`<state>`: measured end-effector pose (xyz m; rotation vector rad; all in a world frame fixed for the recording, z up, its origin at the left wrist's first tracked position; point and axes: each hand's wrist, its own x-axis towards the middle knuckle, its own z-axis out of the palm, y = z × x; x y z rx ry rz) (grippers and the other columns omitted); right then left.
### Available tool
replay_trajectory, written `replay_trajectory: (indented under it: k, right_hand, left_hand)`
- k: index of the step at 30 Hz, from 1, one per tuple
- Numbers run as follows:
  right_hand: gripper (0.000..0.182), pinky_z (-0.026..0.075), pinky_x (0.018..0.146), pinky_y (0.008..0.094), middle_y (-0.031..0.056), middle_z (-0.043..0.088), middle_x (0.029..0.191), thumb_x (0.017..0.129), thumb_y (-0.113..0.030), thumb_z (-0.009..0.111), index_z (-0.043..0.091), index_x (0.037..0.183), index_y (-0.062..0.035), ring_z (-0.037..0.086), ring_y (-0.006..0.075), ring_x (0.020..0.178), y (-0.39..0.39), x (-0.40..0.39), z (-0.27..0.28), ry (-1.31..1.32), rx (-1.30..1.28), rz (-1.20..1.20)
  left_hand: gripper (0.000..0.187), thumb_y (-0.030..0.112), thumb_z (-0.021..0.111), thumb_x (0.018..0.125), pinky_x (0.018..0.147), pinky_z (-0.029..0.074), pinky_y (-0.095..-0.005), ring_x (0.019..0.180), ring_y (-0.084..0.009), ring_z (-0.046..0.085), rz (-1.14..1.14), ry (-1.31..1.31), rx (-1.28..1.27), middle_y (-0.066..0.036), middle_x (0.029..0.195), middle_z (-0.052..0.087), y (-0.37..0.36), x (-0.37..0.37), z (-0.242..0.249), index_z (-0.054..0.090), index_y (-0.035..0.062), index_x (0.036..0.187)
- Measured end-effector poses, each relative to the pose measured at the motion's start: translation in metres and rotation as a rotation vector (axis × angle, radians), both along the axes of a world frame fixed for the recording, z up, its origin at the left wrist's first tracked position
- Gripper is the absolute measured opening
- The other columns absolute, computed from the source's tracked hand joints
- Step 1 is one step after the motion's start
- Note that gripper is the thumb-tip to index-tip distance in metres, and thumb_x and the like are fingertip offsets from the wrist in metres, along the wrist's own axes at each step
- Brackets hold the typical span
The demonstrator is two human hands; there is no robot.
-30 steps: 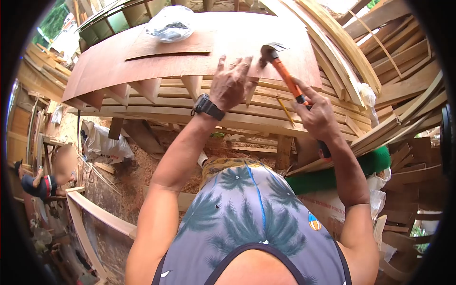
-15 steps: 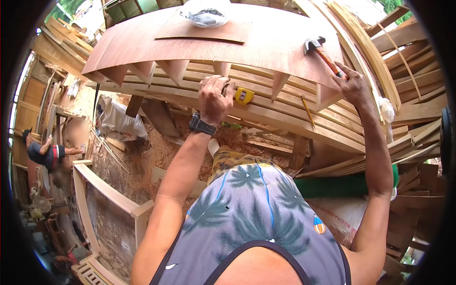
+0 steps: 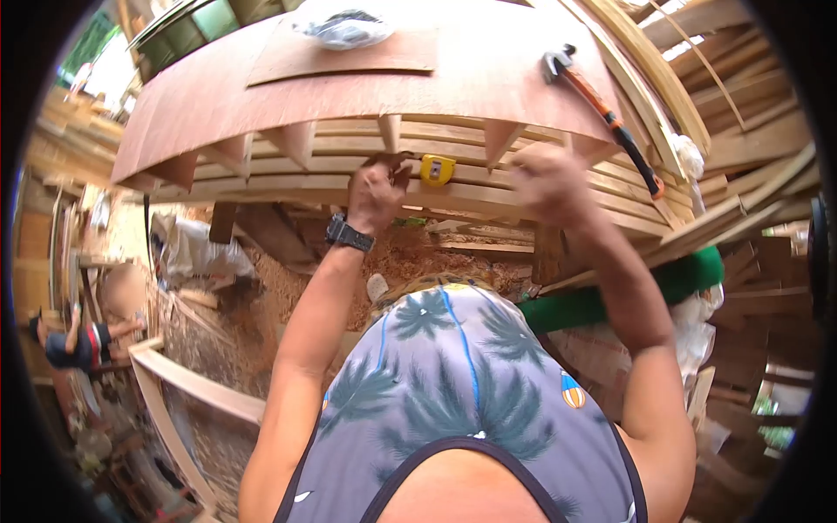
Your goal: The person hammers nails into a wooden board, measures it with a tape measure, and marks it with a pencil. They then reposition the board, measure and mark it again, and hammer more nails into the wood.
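Observation:
My left hand (image 3: 377, 196), with a black watch on its wrist, is at the front edge of the wooden slats. Its fingers are curled, and a small dark shape shows at them that I cannot make out. Just right of it, a yellow tape measure (image 3: 437, 170) rests on the slats. My right hand (image 3: 551, 185) is smeared by motion over the slats' right part, so its fingers cannot be read. A claw hammer (image 3: 602, 109) with an orange and black handle lies on the curved plywood panel (image 3: 196, 118), its handle reaching past the panel's edge.
A plastic bag (image 3: 349, 30) and a thin board (image 3: 384, 63) lie on the panel. Long planks (image 3: 654, 78) stretch along the right. Below is a green roll (image 3: 628, 292). A wooden frame (image 3: 200, 383) stands at lower left, and another person (image 3: 74, 344) sits at far left.
My right hand has let go of the hammer and moved left over the slats. The pencil seen there before no longer shows. My left hand stays beside the tape measure.

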<state>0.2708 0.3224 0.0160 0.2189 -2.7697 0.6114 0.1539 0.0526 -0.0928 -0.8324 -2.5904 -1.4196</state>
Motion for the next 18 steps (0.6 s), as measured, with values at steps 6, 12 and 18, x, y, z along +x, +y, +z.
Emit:
replay_trajectory:
  k: [6,12,18]
  right_hand:
    - [0.025,0.058,0.087,0.0448,0.0211,0.074,0.103,0.084,-0.017,0.064,0.076,0.1,-0.0012,0.072,0.0359,0.099,-0.077,-0.031,-0.082,-0.846,0.192,-0.25]
    - [0.032,0.059,0.085,0.0443,0.021,0.074,0.107,0.09,-0.014,0.058,0.073,0.115,0.0002,0.073,0.0343,0.097,-0.078,-0.022,-0.137,-0.642,-0.351,-0.612]
    - [0.028,0.062,0.075,0.0353,0.0139,0.073,0.106,0.096,-0.008,0.059,0.066,0.122,0.002,0.073,0.0235,0.089,-0.103,-0.006,-0.167,-0.312,-1.966,-0.401]
  left_hand:
    - [0.059,0.033,0.065,0.093,0.11,0.041,-0.0501,0.135,-0.041,0.049,-0.301,0.472,-0.532,-0.025,0.14,0.056,0.067,-0.012,-0.078,0.05,0.0009,0.14]
    - [0.054,0.031,0.067,0.091,0.095,0.046,-0.0547,0.113,-0.0391,0.059,-0.367,0.425,-0.527,-0.018,0.12,0.064,0.075,-0.023,-0.08,0.054,0.0009,0.133]
    - [0.037,0.022,0.061,0.09,0.083,0.05,-0.0543,0.094,-0.0432,0.064,-0.569,0.265,-0.202,-0.024,0.099,0.068,0.027,-0.008,-0.046,0.062,-0.0011,0.118]
